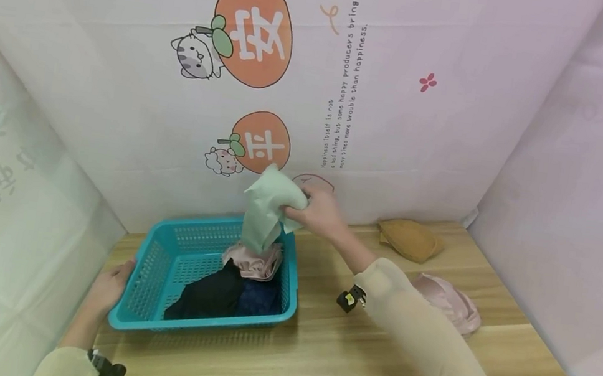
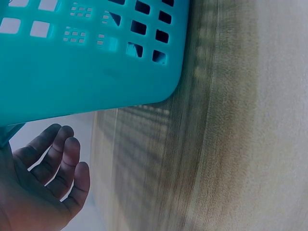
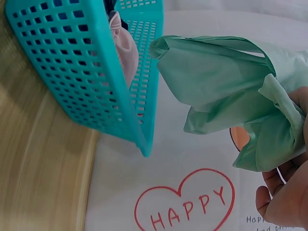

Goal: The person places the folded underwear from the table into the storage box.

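Observation:
My right hand (image 1: 318, 210) pinches a pale green cloth (image 1: 268, 200) above the right side of a teal plastic basket (image 1: 295, 287). In the right wrist view the cloth hangs in loose folds beside the basket's rim. Inside lie a pink satin cloth (image 1: 255, 262), a black cloth (image 1: 209, 293) and a dark blue cloth (image 1: 258, 299). My left hand (image 1: 110, 284) holds the basket's left rim. Its fingers (image 2: 67, 166) curve loosely outside the wall and below the rim in the left wrist view, where the thumb is hidden.
Right of the basket, a mustard-tan cloth item (image 1: 410, 239) lies near the back wall. A pink satin item (image 1: 448, 303) is partly hidden behind my right forearm. White printed cloth walls (image 1: 424, 153) enclose the wooden table (image 1: 314, 359) at the back and sides.

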`<act>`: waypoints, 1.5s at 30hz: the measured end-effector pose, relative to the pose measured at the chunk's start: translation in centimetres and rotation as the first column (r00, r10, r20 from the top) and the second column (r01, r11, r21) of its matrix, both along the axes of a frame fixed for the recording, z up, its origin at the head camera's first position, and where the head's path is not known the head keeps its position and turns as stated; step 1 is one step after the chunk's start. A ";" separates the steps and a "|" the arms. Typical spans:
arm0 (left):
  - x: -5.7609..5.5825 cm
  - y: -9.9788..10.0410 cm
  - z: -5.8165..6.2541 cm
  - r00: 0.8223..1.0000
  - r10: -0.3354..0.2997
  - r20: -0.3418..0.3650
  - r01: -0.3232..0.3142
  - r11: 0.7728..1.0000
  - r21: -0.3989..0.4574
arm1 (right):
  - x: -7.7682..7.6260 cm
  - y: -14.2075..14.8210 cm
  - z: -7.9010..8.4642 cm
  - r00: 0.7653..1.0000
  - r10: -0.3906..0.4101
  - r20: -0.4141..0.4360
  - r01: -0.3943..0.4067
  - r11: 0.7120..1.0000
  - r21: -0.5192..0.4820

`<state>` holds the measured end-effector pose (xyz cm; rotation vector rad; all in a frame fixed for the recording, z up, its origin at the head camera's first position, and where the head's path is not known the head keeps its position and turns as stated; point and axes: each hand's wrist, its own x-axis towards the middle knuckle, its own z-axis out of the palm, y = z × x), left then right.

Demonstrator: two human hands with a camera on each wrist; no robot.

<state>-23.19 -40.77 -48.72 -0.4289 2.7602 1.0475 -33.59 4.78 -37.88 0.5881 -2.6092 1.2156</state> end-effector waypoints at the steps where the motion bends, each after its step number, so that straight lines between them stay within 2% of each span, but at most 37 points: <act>1: 0.0 0.0 0.0 1.000 0.001 0.000 -0.001 1.000 -0.002 | 0.0 -0.2 0.0 1.000 0.002 0.001 -0.002 1.000 0.002; 7: 0.1 0.1 0.1 1.000 0.005 0.005 -0.005 1.000 0.006 | 0.1 -1.4 0.2 0.998 0.033 0.057 -0.031 0.999 -0.029; 16: 0.1 0.1 0.2 1.000 0.012 0.017 -0.012 1.000 0.010 | 0.2 -3.2 0.1 0.996 0.053 0.070 -0.052 0.998 -0.023; 24: 0.4 0.0 0.0 1.000 0.011 0.006 -0.011 1.000 0.018 | -0.2 -4.9 -0.3 0.996 0.085 -0.007 -0.085 0.996 0.027; 32: 0.1 0.0 0.0 0.999 0.020 0.029 -0.021 0.999 0.027 | -0.6 -6.3 -0.8 0.992 0.126 0.026 -0.127 0.991 0.029; 45: 0.0 0.0 0.0 1.000 0.020 0.019 -0.020 0.999 0.028 | -0.9 -8.4 -1.5 0.994 0.103 -0.047 -0.092 0.977 0.191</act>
